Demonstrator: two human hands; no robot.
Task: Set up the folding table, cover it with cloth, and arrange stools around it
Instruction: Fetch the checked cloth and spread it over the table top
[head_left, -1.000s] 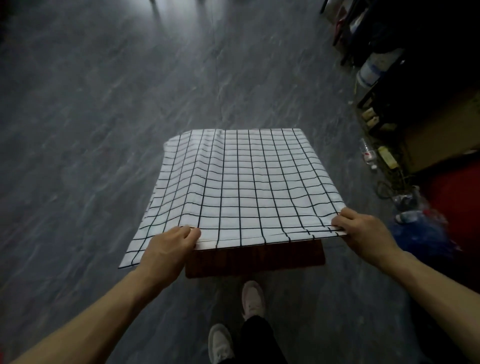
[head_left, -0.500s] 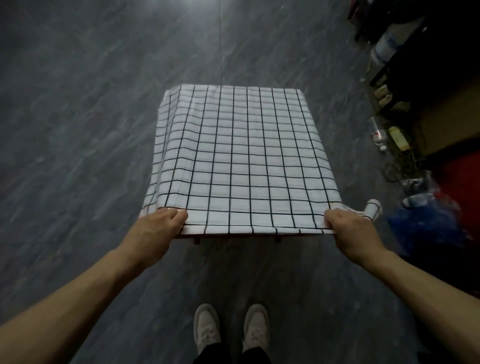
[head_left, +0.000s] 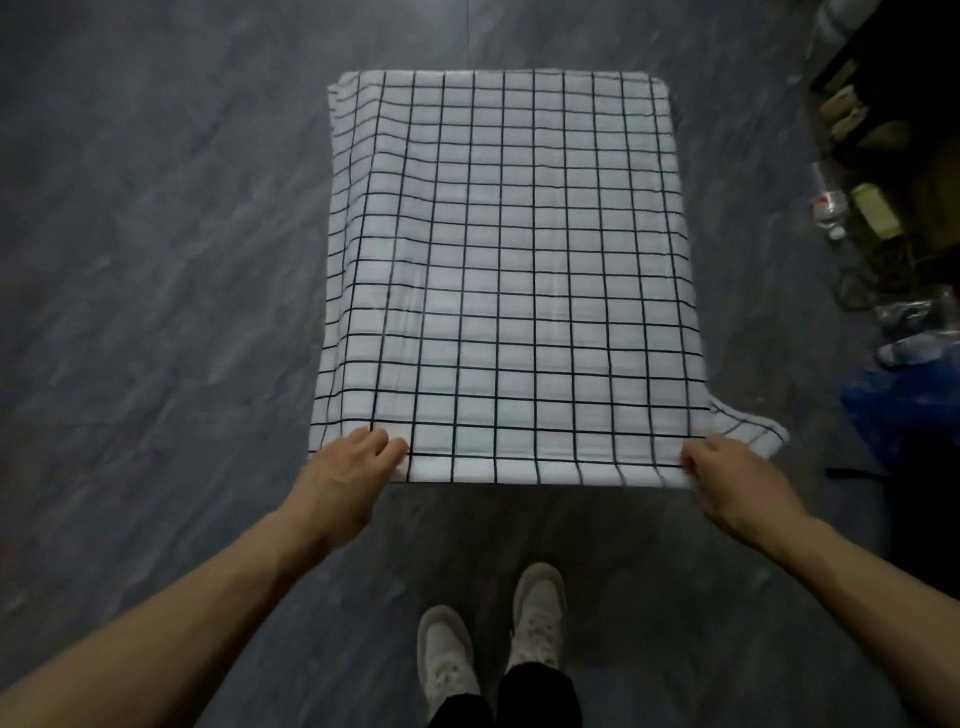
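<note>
A white cloth with a black grid (head_left: 511, 270) lies spread over the folding table and hides it completely. It hangs over the left side and the near edge, and a loose corner sticks out at the near right. My left hand (head_left: 349, 470) grips the near left corner of the cloth. My right hand (head_left: 727, 475) holds the near right edge, fingers curled on the fabric. No stools are in view.
Dark grey floor (head_left: 156, 260) surrounds the table. Clutter lines the right side: plastic bottles (head_left: 831, 205), cables, a blue bag (head_left: 904, 395) and dark furniture. My feet in white shoes (head_left: 493, 644) stand just in front of the table.
Both hands pulled the cloth toward me and down over the near edge, so the brown table front is now hidden. The view tilted further down onto the table.
</note>
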